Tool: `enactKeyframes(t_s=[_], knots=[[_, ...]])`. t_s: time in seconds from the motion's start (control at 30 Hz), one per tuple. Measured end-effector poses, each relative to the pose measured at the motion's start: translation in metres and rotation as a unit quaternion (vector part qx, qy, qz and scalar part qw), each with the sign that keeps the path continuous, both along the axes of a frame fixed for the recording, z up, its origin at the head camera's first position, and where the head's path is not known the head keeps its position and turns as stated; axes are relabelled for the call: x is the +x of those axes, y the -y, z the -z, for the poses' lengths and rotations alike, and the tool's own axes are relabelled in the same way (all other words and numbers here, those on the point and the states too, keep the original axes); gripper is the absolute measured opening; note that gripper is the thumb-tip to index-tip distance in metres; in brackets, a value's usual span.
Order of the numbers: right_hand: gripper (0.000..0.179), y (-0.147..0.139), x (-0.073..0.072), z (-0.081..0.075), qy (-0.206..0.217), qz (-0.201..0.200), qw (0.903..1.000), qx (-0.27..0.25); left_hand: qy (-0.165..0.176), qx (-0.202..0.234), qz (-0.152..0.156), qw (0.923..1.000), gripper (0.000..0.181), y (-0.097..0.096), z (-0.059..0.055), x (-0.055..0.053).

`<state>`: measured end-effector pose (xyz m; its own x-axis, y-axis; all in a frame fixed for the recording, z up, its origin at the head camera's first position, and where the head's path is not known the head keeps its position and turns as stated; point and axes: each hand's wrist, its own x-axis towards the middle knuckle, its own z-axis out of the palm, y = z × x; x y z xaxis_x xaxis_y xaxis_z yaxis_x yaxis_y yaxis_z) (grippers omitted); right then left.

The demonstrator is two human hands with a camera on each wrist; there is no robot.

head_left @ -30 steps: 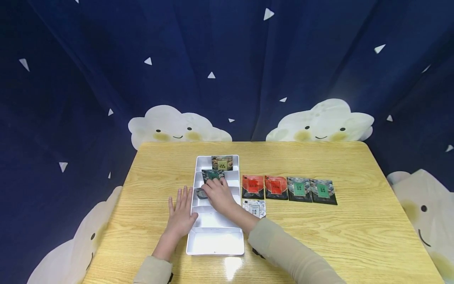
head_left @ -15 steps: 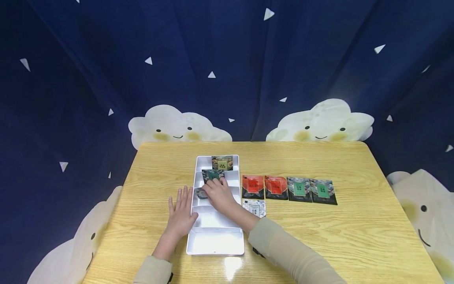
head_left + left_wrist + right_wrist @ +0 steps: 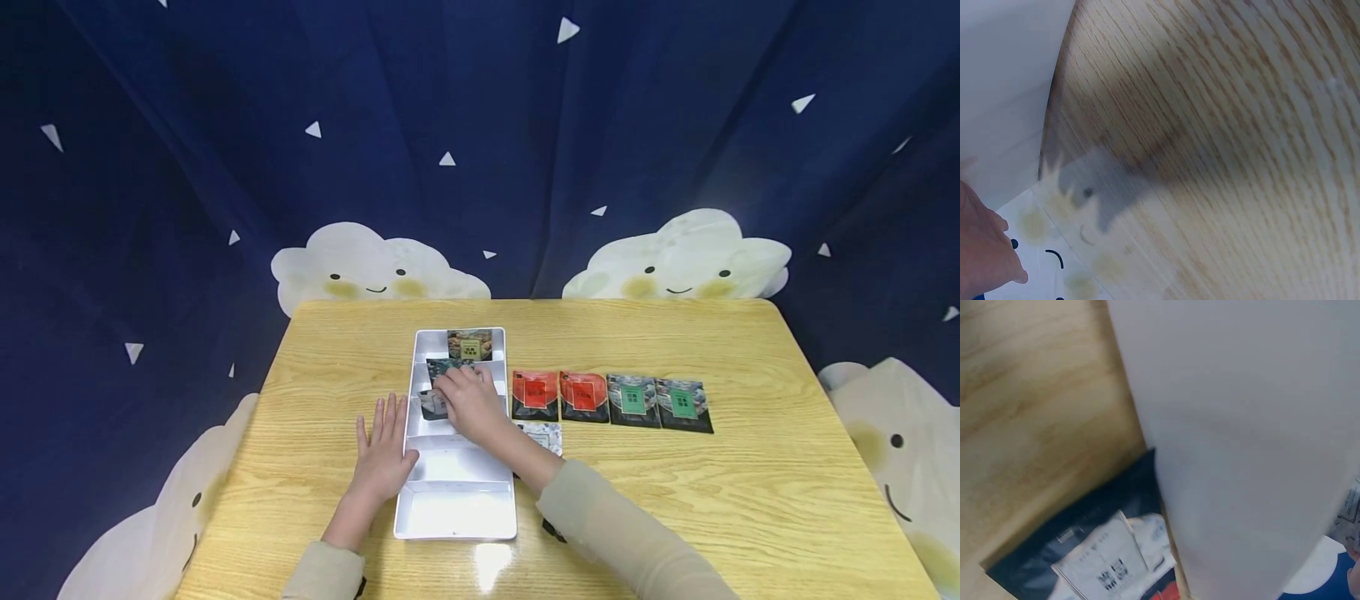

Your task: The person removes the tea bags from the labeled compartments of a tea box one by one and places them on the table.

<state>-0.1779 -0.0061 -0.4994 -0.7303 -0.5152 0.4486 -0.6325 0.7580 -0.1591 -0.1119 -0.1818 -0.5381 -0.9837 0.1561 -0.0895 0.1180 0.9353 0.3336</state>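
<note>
My right hand (image 3: 472, 404) reaches over the white compartment tray (image 3: 457, 510) with curled fingers at the top edge of a grey sachet (image 3: 434, 405). This sachet leans in the third compartment from the back, its right part covered by the hand. Just behind the fingers, a dark green sachet (image 3: 442, 367) stands in the second compartment, partly hidden. A brown sachet (image 3: 470, 344) sits in the rearmost one. Fingers straight and spread, my left hand (image 3: 384, 454) lies beside the tray, its thumb at the tray's left wall. The left wrist view shows part of the left hand (image 3: 985, 250).
Right of the tray, two red sachets (image 3: 535, 395) and two grey-green sachets (image 3: 633, 400) lie in a row on the wooden table (image 3: 750, 500). A white-and-black sachet (image 3: 1110, 559) lies against the tray's right side, partly under the right forearm.
My right hand has shifted slightly right and back. The grey sachet has moved a little the same way and more of it shows. My left hand has stayed put.
</note>
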Motion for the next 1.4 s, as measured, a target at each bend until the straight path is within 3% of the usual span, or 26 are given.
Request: enactKeyframes(t_s=[0.3,0.73,1.13,1.4], knots=[[0.011,-0.017,-0.001,-0.02,0.001,0.009,0.9987,-0.051,-0.006,0.008,-0.002,1.0,0.08,0.0,0.001,0.0],[0.011,-0.057,0.001,-0.035,-0.002,0.035,0.9933,-0.11,-0.001,0.004,0.0,1.0,0.079,0.0,0.0,-0.001],[0.011,-0.097,0.002,-0.029,-0.023,0.063,0.9884,-0.136,0.006,0.022,-0.014,0.9996,0.08,-0.001,-0.001,0.001],[0.011,-0.126,0.007,-0.017,-0.024,0.077,0.9888,-0.125,0.008,0.017,-0.012,0.9998,0.079,-0.001,-0.002,0.0]])
